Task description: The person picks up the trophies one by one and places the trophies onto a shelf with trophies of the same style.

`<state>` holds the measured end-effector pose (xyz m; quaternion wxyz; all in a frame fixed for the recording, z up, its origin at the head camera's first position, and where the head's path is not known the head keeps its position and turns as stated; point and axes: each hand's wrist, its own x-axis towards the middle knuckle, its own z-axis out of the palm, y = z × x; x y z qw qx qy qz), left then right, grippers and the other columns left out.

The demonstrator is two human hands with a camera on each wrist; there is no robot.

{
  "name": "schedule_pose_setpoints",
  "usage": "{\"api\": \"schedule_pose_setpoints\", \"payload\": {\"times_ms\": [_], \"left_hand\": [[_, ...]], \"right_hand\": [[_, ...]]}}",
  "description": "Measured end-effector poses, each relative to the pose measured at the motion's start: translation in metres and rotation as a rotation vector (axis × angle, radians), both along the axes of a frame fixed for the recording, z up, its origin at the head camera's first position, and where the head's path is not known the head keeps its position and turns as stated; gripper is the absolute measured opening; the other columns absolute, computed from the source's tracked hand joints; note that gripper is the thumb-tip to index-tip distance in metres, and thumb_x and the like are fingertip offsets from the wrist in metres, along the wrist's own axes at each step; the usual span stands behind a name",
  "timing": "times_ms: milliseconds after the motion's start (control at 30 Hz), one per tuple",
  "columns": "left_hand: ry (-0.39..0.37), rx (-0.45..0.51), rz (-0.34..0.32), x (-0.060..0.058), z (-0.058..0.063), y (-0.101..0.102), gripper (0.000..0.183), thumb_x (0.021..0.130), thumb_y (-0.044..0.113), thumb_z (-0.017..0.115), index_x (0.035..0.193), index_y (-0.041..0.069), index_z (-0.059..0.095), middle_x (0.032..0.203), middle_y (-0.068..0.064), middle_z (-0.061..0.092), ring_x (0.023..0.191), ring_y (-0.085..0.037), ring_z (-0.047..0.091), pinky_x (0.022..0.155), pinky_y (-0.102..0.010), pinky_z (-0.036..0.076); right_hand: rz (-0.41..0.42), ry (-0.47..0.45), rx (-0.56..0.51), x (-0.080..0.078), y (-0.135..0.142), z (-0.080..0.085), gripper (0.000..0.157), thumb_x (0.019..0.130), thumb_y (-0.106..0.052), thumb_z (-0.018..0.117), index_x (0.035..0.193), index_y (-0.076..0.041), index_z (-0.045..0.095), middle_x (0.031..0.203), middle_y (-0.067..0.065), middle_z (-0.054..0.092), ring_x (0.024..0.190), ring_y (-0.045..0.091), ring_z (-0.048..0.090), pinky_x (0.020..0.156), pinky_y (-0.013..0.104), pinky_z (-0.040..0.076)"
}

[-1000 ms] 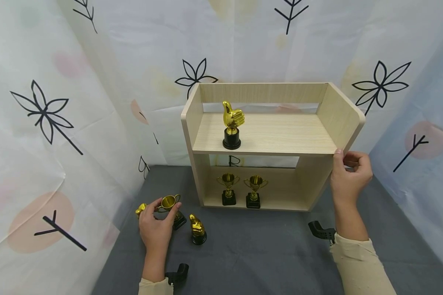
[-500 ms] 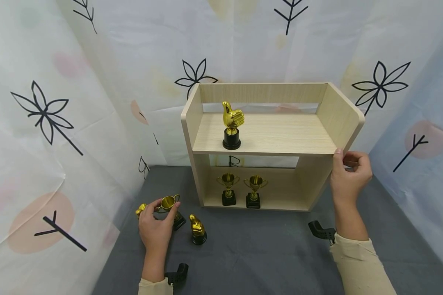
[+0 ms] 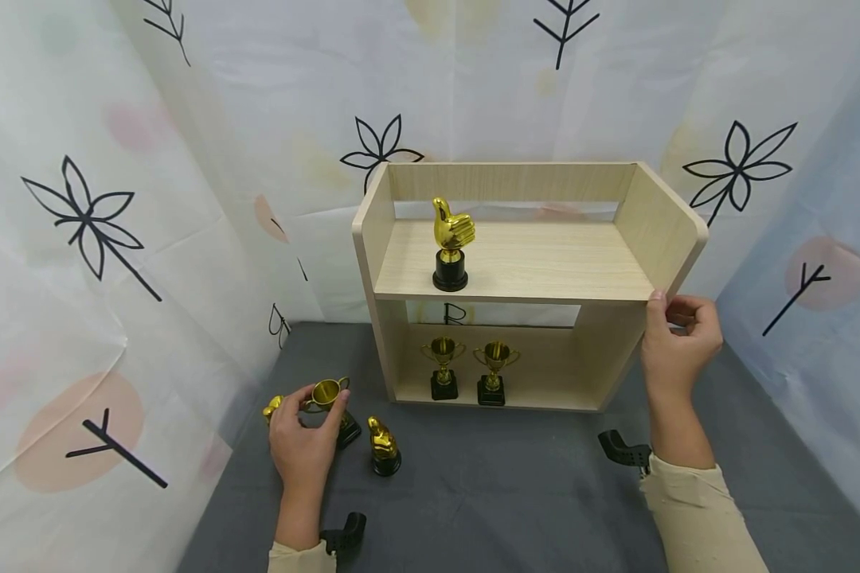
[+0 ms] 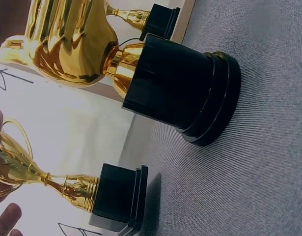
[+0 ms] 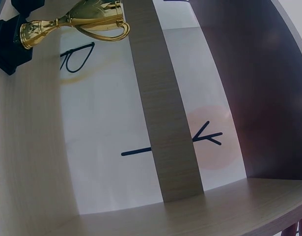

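My left hand (image 3: 302,442) holds a gold trophy cup (image 3: 326,394) by its bowl, between thumb and fingers. In the left wrist view the cup's black square base (image 4: 119,196) shows close over the grey cloth. Beside it stands a gold thumbs-up trophy (image 3: 385,446) on a round black base. Another gold trophy (image 3: 272,407) is partly hidden behind the left hand. My right hand (image 3: 681,342) pinches the right side panel's front edge of the wooden shelf (image 3: 516,298), at the height of the middle board.
Two gold trophy cups, a left one (image 3: 443,366) and a right one (image 3: 495,370), stand on the lower shelf level. A gold thumbs-up trophy (image 3: 451,243) stands at the upper level's left. Patterned cloth (image 3: 208,159) hangs behind and at both sides of the grey table (image 3: 487,493).
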<state>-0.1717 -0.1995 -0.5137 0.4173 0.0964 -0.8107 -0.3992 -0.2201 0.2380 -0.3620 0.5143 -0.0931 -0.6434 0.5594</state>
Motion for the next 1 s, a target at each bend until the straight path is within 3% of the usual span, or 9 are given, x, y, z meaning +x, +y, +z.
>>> {"api": "schedule_pose_setpoints", "payload": {"times_ms": [167,667,1000], "left_hand": [[0.025,-0.005,-0.005,0.000,0.001,0.000,0.053,0.077,0.028,0.098,0.117,0.001,0.076,0.108,-0.019,0.075,0.099,-0.036,0.064,0.081,-0.043,0.045],[0.076,-0.032,0.000,0.002,0.006,0.000,0.050,0.079,0.026,0.097,0.115,-0.001,0.076,0.105,-0.019,0.074,0.094,-0.033,0.063,0.076,-0.032,0.039],[0.099,-0.023,-0.006,0.004,0.011,0.001,0.048,0.080,0.025,0.096,0.116,-0.001,0.076,0.107,-0.020,0.075,0.095,-0.034,0.064,0.076,-0.041,0.042]], "right_hand": [[-0.004,-0.005,0.000,0.000,0.000,0.000,0.020,0.096,-0.018,0.072,0.087,-0.034,0.063,0.086,-0.013,0.060,0.078,-0.004,0.056,0.067,0.016,0.043],[-0.004,0.003,0.001,-0.002,0.002,-0.003,0.020,0.095,-0.018,0.072,0.086,-0.034,0.064,0.086,-0.014,0.060,0.078,-0.004,0.057,0.067,0.015,0.043],[-0.015,-0.002,0.002,-0.003,0.003,-0.004,0.018,0.095,-0.019,0.072,0.087,-0.033,0.065,0.086,-0.010,0.062,0.077,-0.004,0.056,0.066,0.015,0.042]]}}
